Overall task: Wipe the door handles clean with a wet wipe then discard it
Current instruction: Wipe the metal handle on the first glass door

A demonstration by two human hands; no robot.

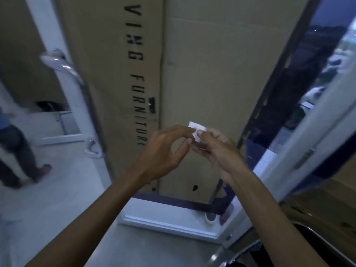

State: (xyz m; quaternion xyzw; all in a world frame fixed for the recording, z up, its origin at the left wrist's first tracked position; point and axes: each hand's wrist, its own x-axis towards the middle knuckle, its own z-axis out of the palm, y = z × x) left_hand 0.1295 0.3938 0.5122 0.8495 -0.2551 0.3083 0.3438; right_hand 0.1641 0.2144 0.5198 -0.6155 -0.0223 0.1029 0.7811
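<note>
While both forearms reach forward from the lower edge of the view, the left hand (163, 151) and right hand (215, 149) meet at chest height around a small white wipe (197, 131). Left fingers (181, 130) pinch its left edge between thumb and forefinger; right fingers (202, 134) pinch its right edge, the remaining ones loosely curled beneath. Only a folded corner of the wipe shows above the fingertips. Just behind the hands stands a tall cardboard box (202, 64) printed lengthwise with dark letters, set in a white door frame (169, 222). To the left, a curved metal door handle (77, 79) runs down a white door, blurred. Farther left, a person's legs (17, 151) stand on the floor (57, 199). To the right, a dark-edged glass door (300, 89) shows outdoor scenery.
</note>
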